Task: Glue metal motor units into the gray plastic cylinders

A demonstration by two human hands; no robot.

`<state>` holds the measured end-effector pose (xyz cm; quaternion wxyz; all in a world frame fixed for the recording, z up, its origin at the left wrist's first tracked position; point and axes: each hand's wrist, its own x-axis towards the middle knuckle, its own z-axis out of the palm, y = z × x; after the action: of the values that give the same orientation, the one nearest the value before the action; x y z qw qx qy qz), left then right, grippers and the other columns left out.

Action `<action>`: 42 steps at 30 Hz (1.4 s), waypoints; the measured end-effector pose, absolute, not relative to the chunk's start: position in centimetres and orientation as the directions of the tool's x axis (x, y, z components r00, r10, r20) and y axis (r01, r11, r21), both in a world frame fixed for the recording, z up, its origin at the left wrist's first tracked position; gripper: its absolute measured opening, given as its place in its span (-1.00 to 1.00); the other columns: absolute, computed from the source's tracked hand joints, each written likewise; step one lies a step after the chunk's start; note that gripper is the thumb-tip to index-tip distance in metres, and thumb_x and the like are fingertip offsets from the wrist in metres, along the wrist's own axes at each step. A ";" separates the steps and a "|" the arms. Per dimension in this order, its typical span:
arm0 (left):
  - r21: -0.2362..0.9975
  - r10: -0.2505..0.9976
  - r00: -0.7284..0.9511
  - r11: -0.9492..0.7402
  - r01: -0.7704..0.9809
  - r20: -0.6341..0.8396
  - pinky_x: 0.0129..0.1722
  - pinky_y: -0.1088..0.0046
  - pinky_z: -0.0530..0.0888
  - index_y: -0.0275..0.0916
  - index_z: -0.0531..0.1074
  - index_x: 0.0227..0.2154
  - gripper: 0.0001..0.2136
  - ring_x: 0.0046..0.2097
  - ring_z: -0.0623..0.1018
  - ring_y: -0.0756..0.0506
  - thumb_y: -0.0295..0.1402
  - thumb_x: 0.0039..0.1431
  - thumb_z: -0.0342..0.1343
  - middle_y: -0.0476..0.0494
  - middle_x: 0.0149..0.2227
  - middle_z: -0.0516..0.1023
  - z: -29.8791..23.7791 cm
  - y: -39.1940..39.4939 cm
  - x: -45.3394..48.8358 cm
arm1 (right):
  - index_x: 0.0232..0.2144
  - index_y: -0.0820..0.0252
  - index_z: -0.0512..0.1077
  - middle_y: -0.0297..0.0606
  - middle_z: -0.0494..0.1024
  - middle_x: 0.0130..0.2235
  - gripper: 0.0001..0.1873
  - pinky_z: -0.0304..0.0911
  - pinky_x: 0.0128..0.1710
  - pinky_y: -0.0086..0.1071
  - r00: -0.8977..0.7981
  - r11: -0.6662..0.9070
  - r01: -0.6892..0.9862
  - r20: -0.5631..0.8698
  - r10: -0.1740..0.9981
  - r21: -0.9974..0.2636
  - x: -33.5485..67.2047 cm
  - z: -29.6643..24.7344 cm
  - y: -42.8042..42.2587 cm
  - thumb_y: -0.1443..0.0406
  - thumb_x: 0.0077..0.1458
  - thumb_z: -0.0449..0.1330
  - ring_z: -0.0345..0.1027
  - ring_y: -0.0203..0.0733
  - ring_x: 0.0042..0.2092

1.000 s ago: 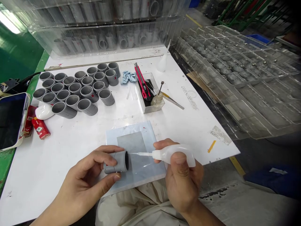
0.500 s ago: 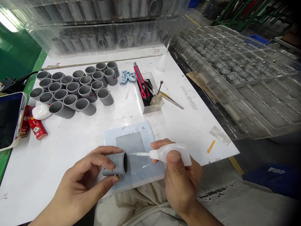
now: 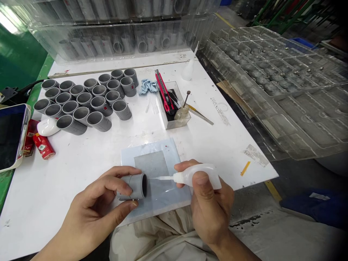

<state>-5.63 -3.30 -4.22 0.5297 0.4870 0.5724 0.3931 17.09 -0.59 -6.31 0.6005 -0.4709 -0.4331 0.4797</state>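
My left hand grips a short grey tube on its side, its open end facing right. In my right hand is a white squeeze bottle with a thin nozzle, held level. The nozzle tip points left at the tube's open rim; whether it touches cannot be made out. Beneath both lies a light blue pad with a grey square sheet on it. Further back on the left, several more grey tubes stand upright in a group.
A clear box holds a red utility knife and a small glass jar. Tweezers, a blue crumpled cloth and a second white bottle are nearby. Clear trays stand right; a phone is left.
Both hands keep their grips, with the tube and bottle in nearly the same place. The whole view has shifted very slightly.
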 end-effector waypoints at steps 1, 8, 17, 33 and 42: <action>0.968 0.976 0.038 0.208 0.141 -0.216 -0.24 0.48 0.50 -0.03 0.55 -0.31 -0.89 0.07 0.52 -0.20 -0.37 0.28 0.35 -0.12 0.15 0.60 -4.2 -3.3 -5.6 | -0.23 0.10 0.69 -0.21 0.70 -0.22 -0.73 0.45 -0.38 -0.30 0.165 0.093 -0.163 0.065 0.984 -0.982 17.1 -6.3 -0.6 0.15 0.39 0.22 0.53 -0.18 -0.34; 0.971 0.979 0.041 0.193 0.143 -0.201 -0.24 0.52 0.49 0.01 0.56 -0.33 -0.84 0.12 0.51 -0.18 -0.45 0.28 0.32 -0.05 0.15 0.60 -4.2 -3.2 -5.5 | -0.22 0.06 0.69 -0.25 0.70 -0.22 -0.73 0.43 -0.39 -0.32 0.180 0.111 -0.164 0.081 0.980 -0.980 17.3 -6.3 -0.7 0.13 0.39 0.22 0.52 -0.20 -0.35; 0.979 0.981 0.059 0.177 0.100 -0.183 -0.14 0.59 0.55 0.00 0.61 -0.32 -0.86 0.07 0.53 -0.12 -0.44 0.29 0.33 -0.08 0.11 0.58 -4.2 -3.2 -5.7 | -0.32 0.12 0.70 -0.23 0.65 -0.41 -0.61 0.39 -0.44 -0.31 0.255 0.166 -0.187 0.116 0.960 -0.968 17.2 -5.4 -0.4 0.00 0.34 0.24 0.47 -0.20 -0.44; 0.978 0.984 0.119 0.108 0.179 -0.130 0.05 0.60 0.56 0.11 0.59 -0.01 -0.67 0.24 0.53 -0.13 -0.51 0.31 0.29 -0.07 0.15 0.56 -4.9 -3.3 -5.9 | -0.22 0.03 0.71 -0.24 0.69 -0.24 -0.66 0.44 -0.39 -0.34 0.192 0.156 -0.199 0.118 0.974 -0.967 17.1 -5.9 -0.7 0.04 0.40 0.21 0.50 -0.24 -0.39; 0.966 0.979 0.185 0.038 0.255 -0.088 -0.01 0.60 0.60 0.13 0.56 0.02 -0.65 0.21 0.57 -0.14 -0.50 0.32 0.29 -0.08 0.16 0.56 -5.2 -3.1 -6.7 | -0.20 0.00 0.70 -0.31 0.69 -0.23 -0.67 0.44 -0.36 -0.42 0.189 0.122 -0.195 0.085 0.978 -0.973 16.9 -5.9 -0.5 0.02 0.40 0.20 0.51 -0.30 -0.36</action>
<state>-6.67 -3.11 -5.17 0.4953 0.5893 0.5233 0.3654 16.92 -0.50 -5.87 0.6172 -0.4619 -0.4242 0.4751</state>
